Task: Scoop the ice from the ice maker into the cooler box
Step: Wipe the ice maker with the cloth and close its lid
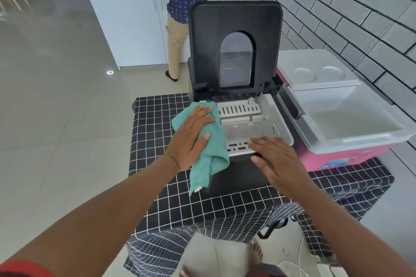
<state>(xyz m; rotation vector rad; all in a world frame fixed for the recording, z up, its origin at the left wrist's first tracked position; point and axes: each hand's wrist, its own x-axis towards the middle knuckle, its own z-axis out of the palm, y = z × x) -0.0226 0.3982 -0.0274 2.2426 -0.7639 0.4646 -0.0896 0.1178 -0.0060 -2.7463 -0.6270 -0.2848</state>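
A black ice maker stands on a low table with its lid raised upright. Its white inner basket shows no ice that I can make out. My left hand lies flat with straight fingers on a green cloth draped over the machine's left rim. My right hand rests open on the front edge of the machine. To the right sits a pink cooler box with a white interior, its white lid swung open toward the wall. No scoop is visible.
A black checked tablecloth covers the low table. A white brick wall runs along the right. Another person stands at a white counter behind. Cables and my foot are on the tiled floor below.
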